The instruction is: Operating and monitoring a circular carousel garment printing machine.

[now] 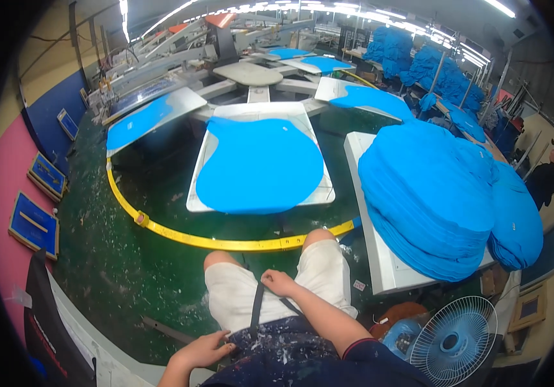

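Note:
My right hand (278,282) is closed over my lap, above the white shorts (232,297). A black strap (257,311) runs up to its fingers from the waist, and a second stretch of it comes out below the hand. Low at my left hip, my left hand (205,349) lies with fingers stretched out against a dark, paint-spotted apron (283,342), holding nothing. Straight ahead, a bright blue cut fabric piece (261,164) is spread on a white flat platen (257,111). To the right, a thick stack of blue fabric pieces (428,187) sits on a white board (383,274).
A yellow curved rail (225,244) passes in front of my knees. Other platens with blue fabric (145,122) circle the machine hub. A wire-caged fan (454,342) stands at lower right. Framed screens (34,222) lean on the left wall. A person (544,177) stands far right.

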